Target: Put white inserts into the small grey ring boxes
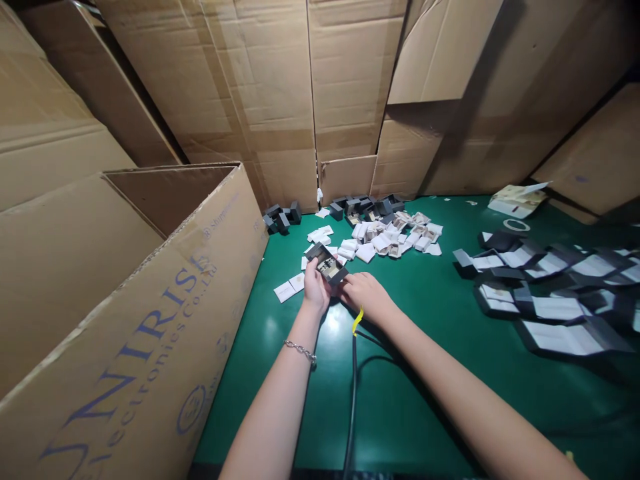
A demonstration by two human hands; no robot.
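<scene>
A: Hands first.

B: Left hand grips a small dark box, thumb along its side. Right hand meets the box's near right corner, fingers curled; tips hidden, cannot tell whether they pinch.

A: Box position?

B: Just in front of the white heap, slightly left, seemingly lifted off the green counter.

A: Why tilted?

B: Open side faces up and towards the person. Likely keeps the inside in sight, left hand serving as the support.

A: Layout around the heap?

B: Dark boxes behind it; another dark cluster to its left. White cards front left. White-lined dark cases well to its right. Looks grouped by kind, perhaps to avoid mixing.

A: The printed carton?

B: Left of the heap, presumably stood there for easy reach. Cable lies in front, yellow tag attached.
</scene>
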